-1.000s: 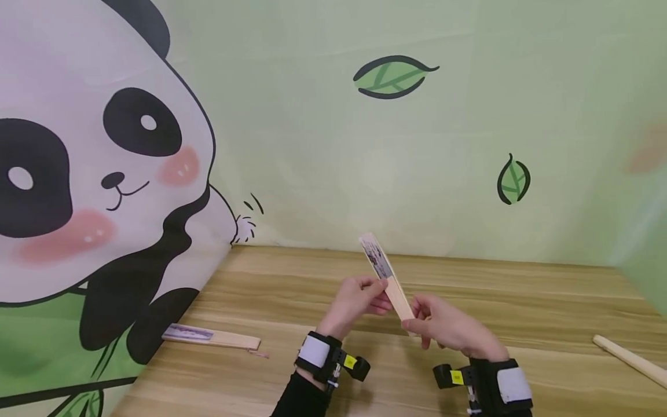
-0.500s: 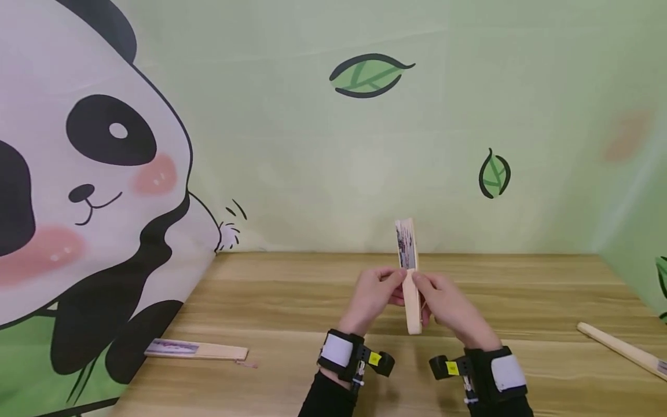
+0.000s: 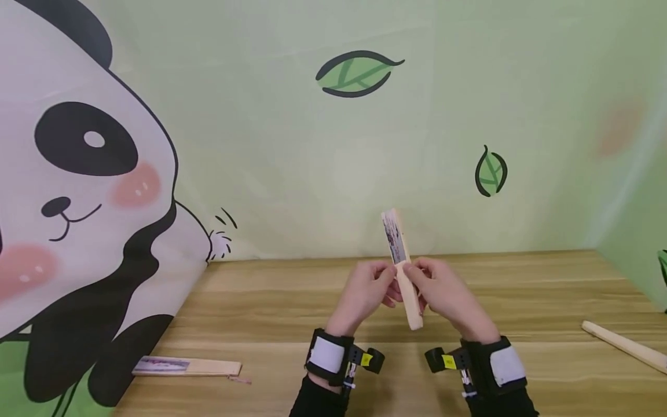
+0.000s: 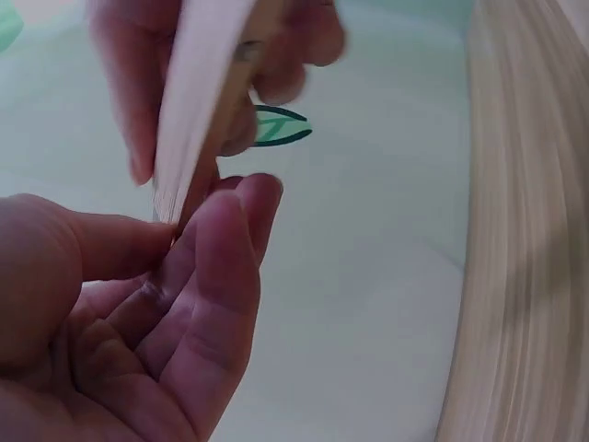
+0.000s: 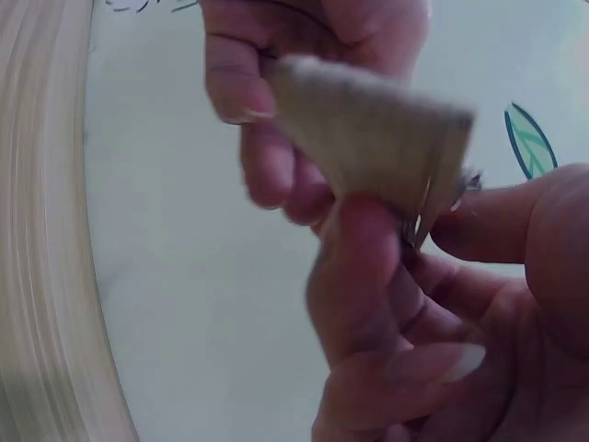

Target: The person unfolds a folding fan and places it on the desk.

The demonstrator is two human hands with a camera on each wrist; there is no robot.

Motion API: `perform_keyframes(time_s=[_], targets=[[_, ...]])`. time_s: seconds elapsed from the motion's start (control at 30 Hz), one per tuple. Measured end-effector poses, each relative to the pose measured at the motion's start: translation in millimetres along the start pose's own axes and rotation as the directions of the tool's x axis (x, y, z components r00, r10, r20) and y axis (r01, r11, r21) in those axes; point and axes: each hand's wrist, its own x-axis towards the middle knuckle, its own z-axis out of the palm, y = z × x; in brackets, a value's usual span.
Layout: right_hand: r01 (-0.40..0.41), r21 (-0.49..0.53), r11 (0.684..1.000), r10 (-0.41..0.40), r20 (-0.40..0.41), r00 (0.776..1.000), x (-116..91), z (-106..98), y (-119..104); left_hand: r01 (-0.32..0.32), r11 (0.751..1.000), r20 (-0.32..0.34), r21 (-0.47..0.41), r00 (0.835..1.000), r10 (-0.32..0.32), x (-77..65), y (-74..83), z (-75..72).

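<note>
A closed folding fan [image 3: 394, 238], pale wood with a printed picture on its upper half, is held up above the table, its top tilted slightly left. My left hand [image 3: 365, 292] pinches its left side near the middle between thumb and fingers. On the other side, my right hand [image 3: 449, 298] pinches it at about the same height. In the left wrist view the fan [image 4: 198, 101] is blurred, its edge between left thumb and fingers. The right wrist view shows the end of the fan's [image 5: 368, 129] stacked ribs, with right fingers gripping close below.
Another closed fan [image 3: 187, 366] with a printed picture and a small cord lies on the wooden table [image 3: 271, 324] at the left. A third pale wooden fan [image 3: 622, 344] lies at the right edge. A panda-printed backdrop [image 3: 292, 174] rises behind the table.
The fan has swung from a strong left tilt to nearly upright, then leaned slightly left again. My right hand has shifted from its lower end up to the middle. The head view has turned right.
</note>
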Motion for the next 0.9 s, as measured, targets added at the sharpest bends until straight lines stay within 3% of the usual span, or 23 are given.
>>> perform_keyframes(time_s=[0.4, 0.67, 0.9], targets=[[0.016, -0.018, 1.0, -0.016, -0.009, 1.0, -2.0, 9.1, -11.2, -0.037, 0.994, 0.012, 0.102, 0.999, 0.036, -11.5, 5.9, -6.9], [0.021, -0.007, 1.0, -0.021, 0.003, 1.0, -5.3, 9.8, -12.4, -0.02, 0.996, 0.038, 0.087, 0.999, 0.017, -17.4, 8.0, -9.9], [0.0, -0.02, 1.0, -0.001, -0.041, 0.999, -6.8, 10.8, -16.6, -0.027, 0.999, 0.059, 0.019, 0.998, 0.026, -17.9, 8.4, -15.3]])
